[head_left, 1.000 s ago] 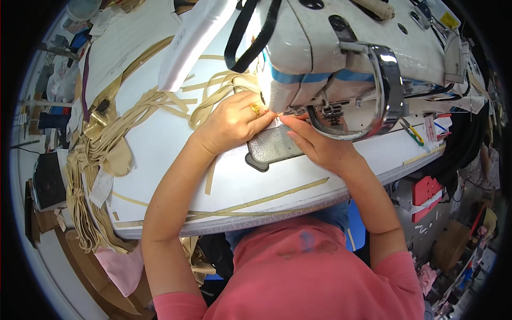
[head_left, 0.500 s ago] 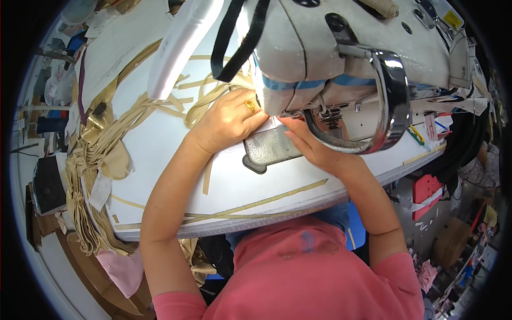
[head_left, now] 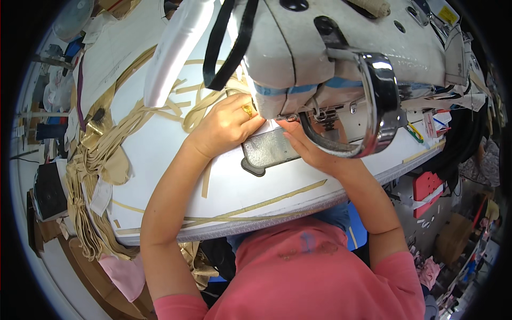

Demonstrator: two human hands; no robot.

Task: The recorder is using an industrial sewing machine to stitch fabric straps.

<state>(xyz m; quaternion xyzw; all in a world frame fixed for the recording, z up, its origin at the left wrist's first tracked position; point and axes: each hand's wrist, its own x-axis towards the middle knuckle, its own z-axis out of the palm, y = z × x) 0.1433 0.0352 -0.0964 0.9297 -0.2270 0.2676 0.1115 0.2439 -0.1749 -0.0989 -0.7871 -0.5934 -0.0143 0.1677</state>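
Observation:
My left hand [head_left: 223, 127], wearing a gold ring, is curled with its fingertips under the white sewing machine's head [head_left: 274, 64]; what it grips there is hidden. My right hand [head_left: 314, 154] reaches in from the right, fingers stretched out at the needle area [head_left: 285, 118], partly behind a curved chrome bar [head_left: 384, 101]. Both hands are close together over the grey metal bed plate [head_left: 266, 149]. Beige strips [head_left: 202, 109] lie looped just beyond my left hand. Any small piece under my fingertips is too hidden to tell.
The white table [head_left: 154, 186] holds bundles of beige strips [head_left: 90, 202] at the left, gold material [head_left: 96, 128], and a cutter [head_left: 415, 133] at the right. A white lamp [head_left: 178, 42] and black strap [head_left: 218, 74] hang above. Pink cloth [head_left: 121, 274] hangs below the table's left edge.
The machine, lamp and strap appear slightly further left and lower in the view. My hands have moved only slightly, staying together beside the needle area.

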